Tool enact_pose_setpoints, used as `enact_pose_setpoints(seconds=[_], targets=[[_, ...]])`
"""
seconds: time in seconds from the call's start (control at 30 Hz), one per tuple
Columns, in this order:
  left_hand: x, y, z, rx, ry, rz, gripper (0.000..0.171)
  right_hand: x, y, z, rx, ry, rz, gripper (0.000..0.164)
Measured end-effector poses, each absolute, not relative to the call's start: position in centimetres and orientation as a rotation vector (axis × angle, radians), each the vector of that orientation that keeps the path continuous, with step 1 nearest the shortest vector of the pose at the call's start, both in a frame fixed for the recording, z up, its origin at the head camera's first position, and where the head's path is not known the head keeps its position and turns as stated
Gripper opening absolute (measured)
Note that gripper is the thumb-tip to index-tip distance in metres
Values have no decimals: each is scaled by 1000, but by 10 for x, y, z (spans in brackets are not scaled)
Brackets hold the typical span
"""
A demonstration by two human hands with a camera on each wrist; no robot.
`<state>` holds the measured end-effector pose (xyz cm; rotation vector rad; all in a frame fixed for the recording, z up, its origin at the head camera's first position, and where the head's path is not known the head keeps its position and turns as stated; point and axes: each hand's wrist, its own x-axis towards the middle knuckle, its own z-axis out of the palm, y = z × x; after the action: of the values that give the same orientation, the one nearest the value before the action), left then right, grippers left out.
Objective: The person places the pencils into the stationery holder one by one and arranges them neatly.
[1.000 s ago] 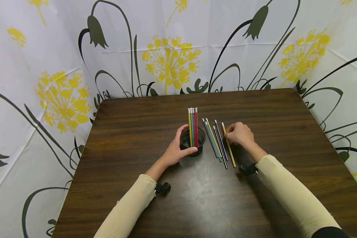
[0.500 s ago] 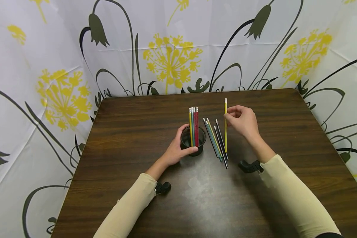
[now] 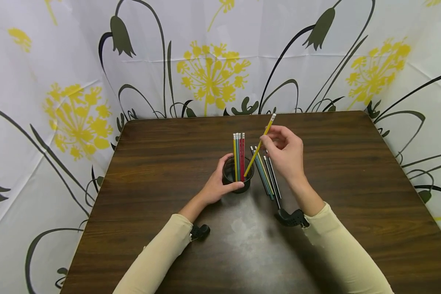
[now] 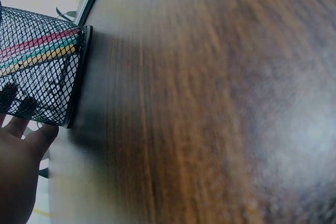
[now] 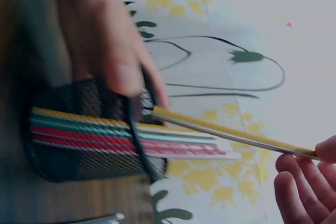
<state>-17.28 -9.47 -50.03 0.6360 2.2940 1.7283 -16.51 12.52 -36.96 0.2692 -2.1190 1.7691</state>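
Two hands: we see both grasping; the left hand [image 3: 215, 189] grips the cup [image 3: 229, 172] from 8 o'clock, and the right hand [image 3: 286, 153], at the cup's 2 o'clock, pinches a yellow pencil [image 3: 257, 148].
Yellow pencil: we see it slant, top toward 1 o'clock, lower end at the cup's mouth (we cannot tell whether it touches the rim).
Cup: we find it black, mesh-walled and upright on the table [image 3: 161, 155].
Standing pencils [image 3: 239, 157]: inside the cup we make out yellow, teal and red ones, close together.
Loose pencils [image 3: 263, 172]: we see black, teal and yellow ones lying side by side at the cup's 3 o'clock.
Cloth [image 3: 147, 90]: at 12 o'clock, beyond the table, we see white fabric printed with flowers.
Sleeves [image 3: 159, 251]: both look pale to us.
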Motion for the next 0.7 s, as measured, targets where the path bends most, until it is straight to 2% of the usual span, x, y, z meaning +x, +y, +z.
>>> enact_pose_setpoints(seconds=[0.3,0.5,0.7], targets=[[-169,-93,-490,644,2276,1736,89,-162,103,-406,421,-2272,1537,17],[-160,-92,-466,692,2199,1778,87,-161,95,-417,518,-2387,1490,19],[-158,-92,-464,706,2197,1773,86,-162,92,-422,584,-2468,1418,19]])
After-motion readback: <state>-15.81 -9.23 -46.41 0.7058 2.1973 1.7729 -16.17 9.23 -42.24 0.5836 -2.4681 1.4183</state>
